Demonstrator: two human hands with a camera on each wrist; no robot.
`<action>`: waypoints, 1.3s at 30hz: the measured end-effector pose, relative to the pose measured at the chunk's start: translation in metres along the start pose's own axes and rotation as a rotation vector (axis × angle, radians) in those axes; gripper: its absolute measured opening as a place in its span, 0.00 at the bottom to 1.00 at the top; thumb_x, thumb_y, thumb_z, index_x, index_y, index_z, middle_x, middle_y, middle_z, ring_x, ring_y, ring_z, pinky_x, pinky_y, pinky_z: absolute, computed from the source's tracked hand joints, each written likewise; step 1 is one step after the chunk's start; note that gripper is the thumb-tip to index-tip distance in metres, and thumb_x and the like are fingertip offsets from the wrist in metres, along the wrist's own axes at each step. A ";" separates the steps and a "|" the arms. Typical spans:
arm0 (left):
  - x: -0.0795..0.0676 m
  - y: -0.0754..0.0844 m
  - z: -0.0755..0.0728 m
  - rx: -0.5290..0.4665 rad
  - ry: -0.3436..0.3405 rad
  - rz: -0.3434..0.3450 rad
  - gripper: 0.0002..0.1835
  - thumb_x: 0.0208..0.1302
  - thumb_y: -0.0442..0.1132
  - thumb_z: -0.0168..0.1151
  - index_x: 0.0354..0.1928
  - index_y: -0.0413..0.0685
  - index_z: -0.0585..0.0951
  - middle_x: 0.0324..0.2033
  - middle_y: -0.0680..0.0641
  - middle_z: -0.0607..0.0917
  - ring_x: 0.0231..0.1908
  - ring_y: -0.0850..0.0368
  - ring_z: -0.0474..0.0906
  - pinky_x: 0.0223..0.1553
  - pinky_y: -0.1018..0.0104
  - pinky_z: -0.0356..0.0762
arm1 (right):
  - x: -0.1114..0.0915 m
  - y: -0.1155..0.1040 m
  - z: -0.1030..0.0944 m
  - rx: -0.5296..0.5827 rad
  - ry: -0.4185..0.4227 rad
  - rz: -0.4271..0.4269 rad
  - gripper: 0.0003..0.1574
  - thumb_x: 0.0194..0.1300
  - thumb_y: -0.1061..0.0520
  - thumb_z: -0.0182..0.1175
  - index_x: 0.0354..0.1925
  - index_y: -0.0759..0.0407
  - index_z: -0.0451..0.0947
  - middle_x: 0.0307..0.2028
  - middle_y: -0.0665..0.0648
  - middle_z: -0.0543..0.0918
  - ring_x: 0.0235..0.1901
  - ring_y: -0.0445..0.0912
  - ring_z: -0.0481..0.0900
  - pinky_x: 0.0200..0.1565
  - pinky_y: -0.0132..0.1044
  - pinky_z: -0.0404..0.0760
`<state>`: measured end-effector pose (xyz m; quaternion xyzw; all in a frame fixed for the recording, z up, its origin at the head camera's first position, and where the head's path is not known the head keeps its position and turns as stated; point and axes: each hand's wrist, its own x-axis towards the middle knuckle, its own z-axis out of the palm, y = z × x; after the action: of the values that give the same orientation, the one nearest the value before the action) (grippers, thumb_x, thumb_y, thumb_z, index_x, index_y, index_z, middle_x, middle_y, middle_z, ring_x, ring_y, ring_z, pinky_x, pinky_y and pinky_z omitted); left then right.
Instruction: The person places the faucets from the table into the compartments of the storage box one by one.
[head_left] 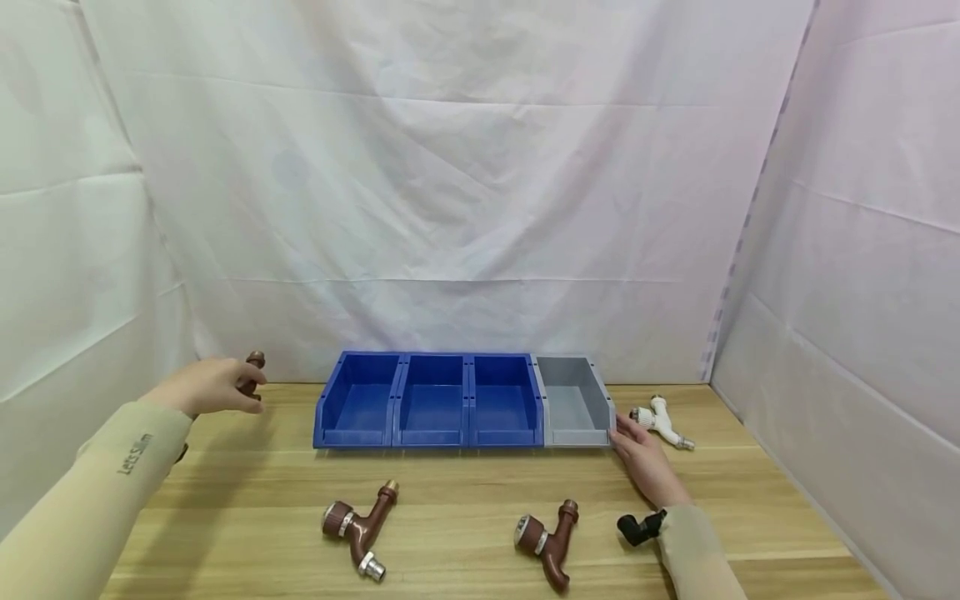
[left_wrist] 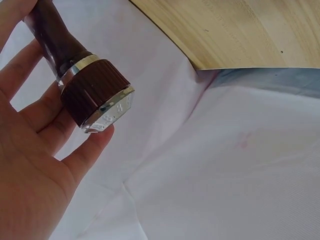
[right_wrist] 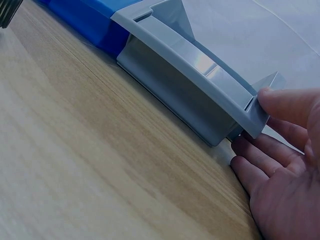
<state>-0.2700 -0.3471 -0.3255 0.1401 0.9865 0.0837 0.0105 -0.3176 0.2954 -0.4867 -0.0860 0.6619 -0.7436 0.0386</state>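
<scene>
In the head view my left hand [head_left: 213, 386] is at the far left, above the table, and holds a brown tap [head_left: 255, 360]. The left wrist view shows the tap's ribbed brown knob [left_wrist: 97, 90] with its silvery cap, lying across the fingers of my left hand [left_wrist: 45, 140]. My right hand [head_left: 643, 454] grips the front right corner of a grey bin [head_left: 573, 437]. Seen from the right wrist, the thumb of my right hand [right_wrist: 285, 175] presses on the grey bin's rim [right_wrist: 200, 75], with the fingers under its side.
Three blue bins [head_left: 431, 437] stand joined left of the grey one. A white tap [head_left: 663, 423] lies to its right. Two brown taps [head_left: 363, 533] [head_left: 553, 550] and a black tap-like piece [head_left: 639, 528] lie in front. A dark object [head_left: 182, 452] is mostly hidden by the left sleeve.
</scene>
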 end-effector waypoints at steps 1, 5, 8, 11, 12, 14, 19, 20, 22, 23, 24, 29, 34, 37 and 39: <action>0.000 0.000 0.000 -0.001 -0.002 0.006 0.33 0.40 0.64 0.63 0.42 0.47 0.80 0.36 0.47 0.80 0.36 0.48 0.75 0.35 0.51 0.70 | 0.000 0.000 0.000 -0.003 0.002 -0.001 0.38 0.64 0.60 0.49 0.65 0.69 0.44 0.64 0.67 0.50 0.62 0.54 0.50 0.49 0.23 0.64; 0.001 0.000 0.000 0.005 0.003 0.006 0.32 0.39 0.64 0.63 0.42 0.47 0.81 0.35 0.48 0.80 0.36 0.49 0.75 0.35 0.52 0.70 | 0.000 0.000 0.001 -0.014 0.012 0.005 0.37 0.64 0.60 0.49 0.65 0.69 0.45 0.64 0.67 0.51 0.62 0.54 0.50 0.49 0.23 0.65; 0.001 0.001 -0.001 0.000 -0.002 0.005 0.33 0.40 0.64 0.63 0.42 0.47 0.80 0.35 0.49 0.80 0.36 0.50 0.75 0.35 0.53 0.70 | 0.001 0.000 0.002 -0.016 0.016 0.003 0.37 0.64 0.60 0.49 0.65 0.69 0.45 0.63 0.67 0.51 0.62 0.54 0.51 0.49 0.24 0.65; 0.001 0.003 -0.003 -0.010 -0.010 0.004 0.33 0.40 0.64 0.63 0.43 0.46 0.80 0.36 0.48 0.80 0.36 0.49 0.75 0.34 0.52 0.70 | 0.002 -0.001 0.002 -0.018 0.009 -0.003 0.37 0.65 0.59 0.49 0.65 0.69 0.45 0.63 0.68 0.51 0.62 0.54 0.51 0.50 0.24 0.65; 0.001 0.003 -0.004 -0.014 -0.014 0.007 0.34 0.41 0.64 0.63 0.44 0.45 0.79 0.36 0.47 0.80 0.36 0.48 0.75 0.34 0.52 0.70 | 0.002 -0.001 0.002 -0.018 0.006 -0.004 0.37 0.65 0.59 0.49 0.65 0.69 0.45 0.63 0.68 0.51 0.62 0.54 0.51 0.50 0.25 0.65; 0.001 0.004 -0.004 -0.014 -0.015 0.003 0.34 0.41 0.64 0.63 0.44 0.45 0.79 0.37 0.46 0.80 0.37 0.47 0.75 0.35 0.51 0.70 | 0.002 -0.001 0.002 -0.014 0.000 -0.003 0.38 0.65 0.59 0.49 0.65 0.69 0.44 0.63 0.68 0.51 0.62 0.54 0.51 0.50 0.25 0.65; 0.002 0.005 -0.006 -0.010 -0.020 -0.001 0.33 0.41 0.64 0.63 0.43 0.46 0.80 0.36 0.46 0.80 0.37 0.47 0.75 0.35 0.50 0.70 | 0.001 -0.002 0.002 -0.009 0.000 0.002 0.38 0.64 0.59 0.50 0.65 0.68 0.44 0.63 0.67 0.52 0.62 0.54 0.51 0.51 0.25 0.64; 0.002 0.005 -0.007 -0.009 -0.022 0.000 0.33 0.41 0.64 0.62 0.43 0.46 0.80 0.36 0.46 0.80 0.37 0.47 0.75 0.35 0.50 0.70 | 0.001 -0.003 0.002 -0.004 -0.004 0.001 0.38 0.64 0.59 0.49 0.66 0.68 0.44 0.63 0.67 0.51 0.62 0.54 0.50 0.51 0.25 0.64; 0.003 0.006 -0.008 -0.009 -0.023 0.001 0.34 0.40 0.65 0.62 0.43 0.46 0.80 0.36 0.47 0.80 0.37 0.47 0.75 0.35 0.50 0.70 | -0.001 -0.006 0.004 0.008 -0.011 0.004 0.38 0.65 0.60 0.48 0.66 0.68 0.43 0.63 0.67 0.50 0.62 0.55 0.49 0.53 0.27 0.63; 0.003 0.007 -0.008 -0.007 -0.023 0.003 0.33 0.40 0.64 0.63 0.43 0.46 0.80 0.36 0.47 0.80 0.37 0.47 0.75 0.34 0.50 0.70 | -0.001 -0.007 0.004 0.010 -0.013 0.002 0.37 0.65 0.61 0.48 0.66 0.68 0.43 0.63 0.68 0.50 0.62 0.56 0.49 0.53 0.27 0.63; 0.004 0.007 -0.008 -0.005 -0.023 0.004 0.33 0.41 0.64 0.63 0.43 0.45 0.80 0.36 0.47 0.80 0.36 0.47 0.75 0.34 0.50 0.70 | -0.001 -0.008 0.004 0.017 -0.015 0.003 0.37 0.65 0.61 0.48 0.66 0.69 0.42 0.63 0.68 0.50 0.62 0.56 0.49 0.53 0.28 0.63; 0.004 0.009 -0.010 -0.003 -0.023 0.004 0.33 0.41 0.63 0.63 0.43 0.45 0.80 0.36 0.46 0.80 0.37 0.48 0.75 0.35 0.50 0.70 | -0.001 -0.006 0.004 0.007 -0.002 0.007 0.38 0.64 0.61 0.49 0.65 0.69 0.43 0.63 0.68 0.51 0.62 0.56 0.50 0.52 0.26 0.64; 0.006 0.010 -0.011 -0.011 -0.024 0.009 0.34 0.41 0.63 0.63 0.44 0.44 0.80 0.36 0.45 0.80 0.37 0.47 0.75 0.36 0.50 0.70 | -0.001 -0.005 0.003 -0.003 0.004 0.004 0.38 0.64 0.60 0.49 0.65 0.69 0.43 0.63 0.67 0.51 0.62 0.55 0.50 0.50 0.24 0.65; 0.007 0.009 -0.012 -0.005 -0.016 0.007 0.34 0.40 0.64 0.63 0.43 0.45 0.80 0.36 0.46 0.80 0.36 0.49 0.75 0.35 0.51 0.70 | -0.001 -0.005 0.002 -0.005 0.003 -0.004 0.38 0.64 0.60 0.49 0.65 0.69 0.43 0.63 0.68 0.51 0.62 0.56 0.50 0.49 0.24 0.65; 0.007 0.009 -0.012 -0.002 -0.013 0.006 0.34 0.39 0.65 0.63 0.43 0.46 0.80 0.35 0.48 0.80 0.36 0.49 0.75 0.35 0.51 0.70 | -0.002 -0.004 0.002 0.002 0.006 0.000 0.38 0.64 0.61 0.49 0.65 0.69 0.43 0.63 0.68 0.51 0.62 0.56 0.50 0.49 0.23 0.65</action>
<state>-0.2748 -0.3384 -0.3125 0.1436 0.9859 0.0838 0.0169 -0.3154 0.2941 -0.4826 -0.0834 0.6613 -0.7446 0.0367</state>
